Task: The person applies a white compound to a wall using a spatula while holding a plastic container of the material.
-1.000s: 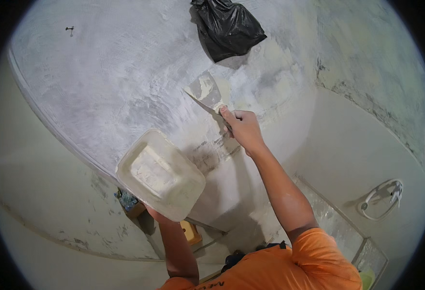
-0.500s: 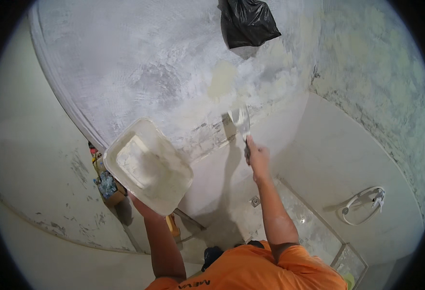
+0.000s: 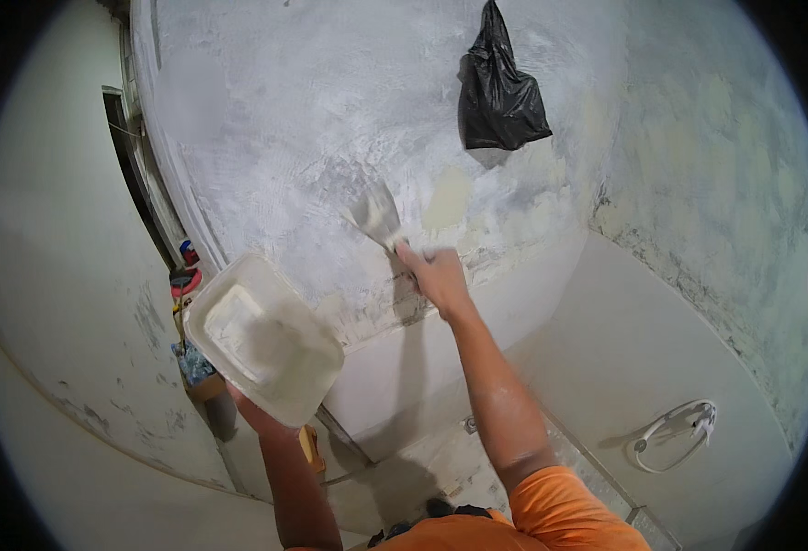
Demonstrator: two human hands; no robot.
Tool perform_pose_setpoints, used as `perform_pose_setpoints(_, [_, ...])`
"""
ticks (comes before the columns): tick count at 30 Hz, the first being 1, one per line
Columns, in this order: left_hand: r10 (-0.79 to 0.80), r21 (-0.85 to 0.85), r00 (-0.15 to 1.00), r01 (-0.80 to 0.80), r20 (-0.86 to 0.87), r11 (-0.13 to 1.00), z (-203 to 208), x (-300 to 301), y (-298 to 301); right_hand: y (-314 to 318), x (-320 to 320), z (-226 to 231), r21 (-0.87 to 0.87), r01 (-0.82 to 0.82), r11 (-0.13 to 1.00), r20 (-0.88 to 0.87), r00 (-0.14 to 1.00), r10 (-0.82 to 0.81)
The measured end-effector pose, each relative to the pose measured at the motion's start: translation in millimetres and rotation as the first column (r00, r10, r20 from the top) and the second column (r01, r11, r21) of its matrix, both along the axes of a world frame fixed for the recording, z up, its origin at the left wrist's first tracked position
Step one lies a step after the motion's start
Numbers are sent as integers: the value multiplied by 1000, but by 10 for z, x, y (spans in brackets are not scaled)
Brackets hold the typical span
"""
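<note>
My right hand is closed round the handle of a putty knife. The wide blade, slightly blurred, is at the plastered wall, left of a pale yellow patch. Whether it touches the wall I cannot tell. A whitish plastic tub, tilted so that its inside shows, rests on my left hand. Pale filler is smeared over the bottom of the tub. Most of my left fingers are hidden under and behind it.
A black plastic bag hangs on the wall, up and right of the knife. Smooth white panels line the lower wall. At the right hangs a white shower hose. Behind the tub stands a cardboard box beside blue plastic.
My right hand has carried the putty knife up and to the left, from below the yellow patch to its left side. The view has shifted, and the tub is still in my left hand.
</note>
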State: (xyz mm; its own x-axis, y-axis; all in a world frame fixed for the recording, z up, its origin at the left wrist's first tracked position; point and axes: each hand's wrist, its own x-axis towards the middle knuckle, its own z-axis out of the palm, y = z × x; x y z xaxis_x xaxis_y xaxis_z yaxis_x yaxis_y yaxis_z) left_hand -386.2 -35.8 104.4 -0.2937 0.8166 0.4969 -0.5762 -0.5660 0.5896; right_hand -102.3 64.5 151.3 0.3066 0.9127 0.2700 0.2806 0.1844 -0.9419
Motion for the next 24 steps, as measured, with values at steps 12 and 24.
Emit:
perform_pose_setpoints(12, [-145,10,980,145,139,989,-135,-227,-156,-903,600,-656,-203,282,938,-44,954,-296])
perform_pose_setpoints(24, [-187,-170,974,207,128,963,13,-36,-234,-492,-380,727,188,134,973,183,968,-169])
